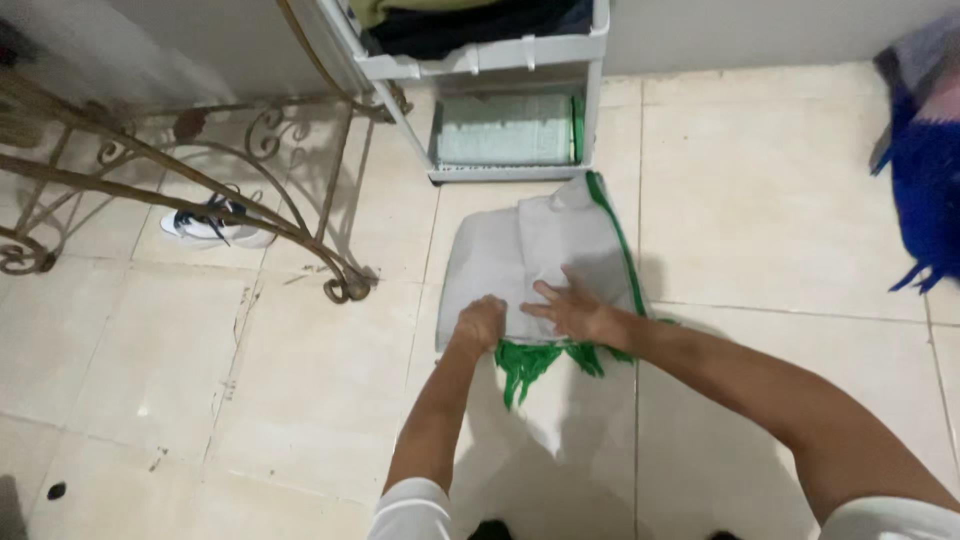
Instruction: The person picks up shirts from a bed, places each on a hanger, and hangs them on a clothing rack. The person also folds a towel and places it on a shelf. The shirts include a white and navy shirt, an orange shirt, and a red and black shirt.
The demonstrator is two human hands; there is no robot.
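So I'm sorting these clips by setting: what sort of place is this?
Probably a room in a home, perhaps a laundry or bedroom corner. On the tiled floor both hands fold a grey cloth with green fringe; a white plastic drawer unit holds folded clothes, and a sneaker lies under a wrought-iron stand.

Soft, even indoor light fills the view, fairly bright and without hard glare. The tiled floor (760, 200) shows only a dull sheen toward 2 o'clock. Faint shadows fall beneath the arms toward 6 o'clock, and the scrolled metal frame (150, 170) casts pale shadows at 10 o'clock. Detail is slightly soft overall, and the blue fabric (925, 170) at 3 o'clock is blurred. Straight lines lean near the edges.
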